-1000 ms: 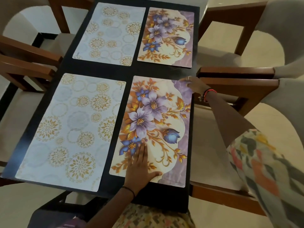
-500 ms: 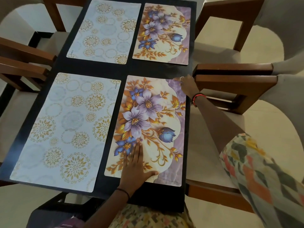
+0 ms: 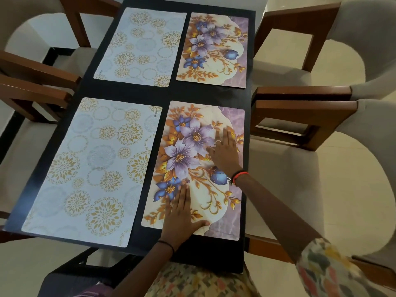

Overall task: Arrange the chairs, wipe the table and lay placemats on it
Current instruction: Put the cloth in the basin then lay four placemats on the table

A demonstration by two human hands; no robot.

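Several placemats lie flat on the black table (image 3: 128, 91). The near right one is a floral placemat (image 3: 205, 202) with purple and blue flowers. My left hand (image 3: 182, 219) rests flat on its near end, fingers spread. My right hand (image 3: 225, 153) lies flat on its middle right part, fingers apart, holding nothing. Beside it on the left lies a pale placemat (image 3: 90, 168) with gold circles. At the far end lie a second pale placemat (image 3: 141, 46) and a second floral placemat (image 3: 214, 50).
Wooden chairs with grey cushions stand at both long sides: two on the right (image 3: 304, 116) (image 3: 300, 24) and two on the left (image 3: 36, 93) (image 3: 70, 16). A dark chair (image 3: 70, 273) sits at the near end below the table edge. The floor is pale tile.
My right hand has left the far right corner of the near floral placemat and now lies flat on its middle. My left hand stays pressed on the near end.
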